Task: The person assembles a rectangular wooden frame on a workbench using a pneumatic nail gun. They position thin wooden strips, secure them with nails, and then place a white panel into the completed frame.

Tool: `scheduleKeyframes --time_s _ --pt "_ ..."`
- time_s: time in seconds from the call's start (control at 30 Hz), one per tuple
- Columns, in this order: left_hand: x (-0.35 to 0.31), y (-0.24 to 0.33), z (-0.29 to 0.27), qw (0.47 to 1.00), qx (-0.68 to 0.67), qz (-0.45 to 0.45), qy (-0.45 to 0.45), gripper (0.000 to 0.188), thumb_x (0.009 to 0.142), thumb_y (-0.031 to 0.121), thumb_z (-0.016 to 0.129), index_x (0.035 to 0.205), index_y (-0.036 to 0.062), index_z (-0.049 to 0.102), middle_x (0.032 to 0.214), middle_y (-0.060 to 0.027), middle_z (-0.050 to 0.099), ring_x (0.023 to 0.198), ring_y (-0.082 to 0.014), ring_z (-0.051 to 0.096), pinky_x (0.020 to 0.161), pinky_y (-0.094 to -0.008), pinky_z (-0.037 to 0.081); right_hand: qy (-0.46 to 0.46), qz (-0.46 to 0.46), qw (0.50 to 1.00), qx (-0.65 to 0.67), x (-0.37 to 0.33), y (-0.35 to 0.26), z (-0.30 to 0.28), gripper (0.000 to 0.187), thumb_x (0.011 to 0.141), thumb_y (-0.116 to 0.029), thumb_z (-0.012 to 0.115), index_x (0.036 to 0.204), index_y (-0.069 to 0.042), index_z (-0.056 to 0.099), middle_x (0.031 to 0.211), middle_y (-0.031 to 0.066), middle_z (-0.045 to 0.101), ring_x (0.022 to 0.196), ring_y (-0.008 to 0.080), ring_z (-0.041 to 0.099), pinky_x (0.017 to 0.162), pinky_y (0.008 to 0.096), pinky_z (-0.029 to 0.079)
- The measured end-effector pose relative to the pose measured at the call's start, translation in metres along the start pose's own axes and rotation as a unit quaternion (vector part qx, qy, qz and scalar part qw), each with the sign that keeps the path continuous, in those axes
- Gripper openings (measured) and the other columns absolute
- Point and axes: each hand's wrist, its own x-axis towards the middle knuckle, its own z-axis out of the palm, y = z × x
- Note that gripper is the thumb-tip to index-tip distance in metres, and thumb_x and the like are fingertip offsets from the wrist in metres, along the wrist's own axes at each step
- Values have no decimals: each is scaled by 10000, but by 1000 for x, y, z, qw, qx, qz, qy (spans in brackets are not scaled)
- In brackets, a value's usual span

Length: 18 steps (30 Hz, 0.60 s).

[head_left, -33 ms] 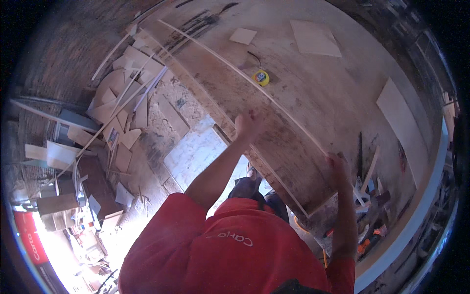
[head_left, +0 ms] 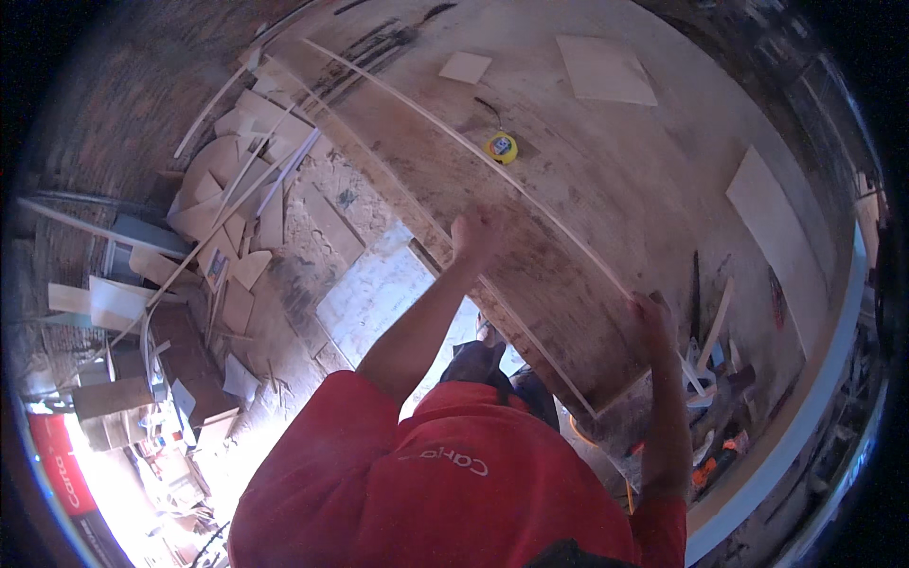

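A long, narrow wooden panel [head_left: 559, 275] lies slantwise in front of me, from far left to near right, with dark smudges on its face. A thin pale wood strip [head_left: 454, 140] runs along its far long side, and a similar edge [head_left: 530, 343] along the near side. My left hand [head_left: 480, 232] is over the panel's middle with its fingers bunched and slightly blurred; whatever they hold is hidden. My right hand [head_left: 651, 317] is closed around the strip's near right end, its fingertips partly out of sight.
A yellow tape measure [head_left: 500, 147] rests on the large worktop beyond the panel, near a small square offcut [head_left: 465, 67] and a larger board piece [head_left: 606, 71]. Wood scraps [head_left: 210, 194] are heaped at left. Orange-handled tools [head_left: 705, 470] lie at lower right, beside a pale curved edge [head_left: 805, 426].
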Motion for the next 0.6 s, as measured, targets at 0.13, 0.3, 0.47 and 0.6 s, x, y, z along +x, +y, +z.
scheduleKeyframes --time_s 0.13,0.3,0.47,0.6 --pt "62 -34 34 996 6 -33 -77 410 877 398 727 1061 36 666 979 -206 713 959 -389 702 847 -478 553 59 22 998 -6 -2 -28 0 219 967 -207 668 1140 -86 725 1014 189 649 930 433 656 776 515 518" --pt "95 -54 77 943 -232 -144 -191 694 962 380 685 1506 119 340 1315 -115 557 1167 -270 547 1034 -476 485 64 119 986 -93 22 -5 23 282 1000 -268 620 1228 -136 718 1176 155 678 1062 388 676 863 518 552" --pt "112 -56 53 980 -148 130 -32 357 930 112 737 1256 5 641 1139 -77 583 1063 -216 592 918 -394 514 -2 98 979 -178 62 -33 59 228 900 -240 671 1113 -198 741 1176 158 687 1004 358 713 783 498 597" --pt "33 42 33 956 22 279 -93 458 862 79 749 1300 1 641 1198 -158 609 1106 -302 620 947 -413 514 80 126 983 -103 68 -77 40 224 909 -349 695 1077 -217 762 1277 109 638 1139 315 660 820 444 607"
